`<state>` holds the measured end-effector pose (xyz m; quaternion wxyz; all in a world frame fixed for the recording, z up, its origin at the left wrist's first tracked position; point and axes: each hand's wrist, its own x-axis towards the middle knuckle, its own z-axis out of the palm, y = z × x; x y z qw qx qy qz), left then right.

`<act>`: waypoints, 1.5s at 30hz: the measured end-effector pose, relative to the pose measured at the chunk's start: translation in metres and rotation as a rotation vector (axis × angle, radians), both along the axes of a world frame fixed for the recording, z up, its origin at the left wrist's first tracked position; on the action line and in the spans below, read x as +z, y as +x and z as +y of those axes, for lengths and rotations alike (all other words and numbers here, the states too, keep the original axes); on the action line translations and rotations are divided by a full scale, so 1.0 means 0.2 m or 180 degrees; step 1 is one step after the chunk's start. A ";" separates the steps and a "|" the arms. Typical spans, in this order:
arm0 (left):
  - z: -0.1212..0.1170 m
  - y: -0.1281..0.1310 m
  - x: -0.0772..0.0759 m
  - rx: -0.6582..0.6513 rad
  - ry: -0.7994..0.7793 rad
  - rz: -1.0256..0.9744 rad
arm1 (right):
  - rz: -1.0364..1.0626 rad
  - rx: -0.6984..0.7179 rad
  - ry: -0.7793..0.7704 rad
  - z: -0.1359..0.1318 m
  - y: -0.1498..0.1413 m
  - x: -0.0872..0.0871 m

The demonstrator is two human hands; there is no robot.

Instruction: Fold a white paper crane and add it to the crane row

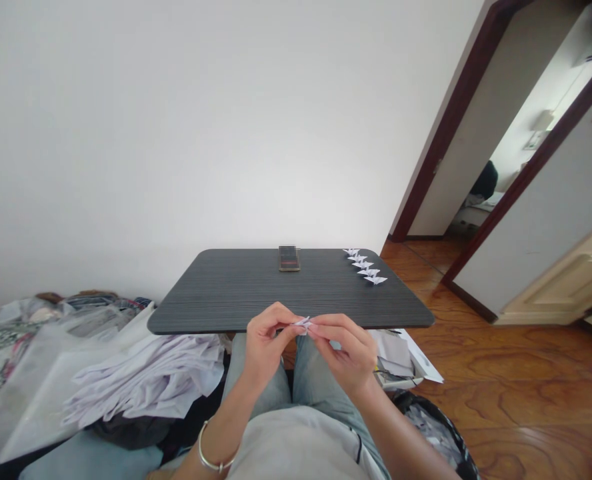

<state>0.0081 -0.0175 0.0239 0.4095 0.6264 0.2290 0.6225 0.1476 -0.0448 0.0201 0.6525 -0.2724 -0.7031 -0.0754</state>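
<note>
You had both hands up over your lap, just in front of the counter (226, 293) edge. Your left hand (263, 340) and right hand (349, 350) each had a fingertip grip pinching the same small folded paper piece (303, 324) between them. Five finished paper cranes (366, 267) sat lined up at the counter's far right, a phone (289, 258) near the back.

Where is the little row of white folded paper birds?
In the head view, the row of small white folded paper birds sits on the dark grey wood-grain table, at its far right corner, right of the small dark phone-like object near the back edge.
</note>
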 end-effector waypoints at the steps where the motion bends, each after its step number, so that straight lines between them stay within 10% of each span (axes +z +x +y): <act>1: 0.00 0.00 0.00 0.0012 0.0025 0.0002 | 0.0053 0.0029 -0.0040 0.00 0.00 0.00; 28: -0.01 0.01 0.01 0.0000 0.0027 0.0009 | 0.1474 0.0574 -0.0867 -0.02 -0.09 -0.05; 45: 0.04 -0.04 -0.03 0.0118 0.0733 0.0476 | 0.1667 0.1931 -0.2722 -0.03 -0.01 0.04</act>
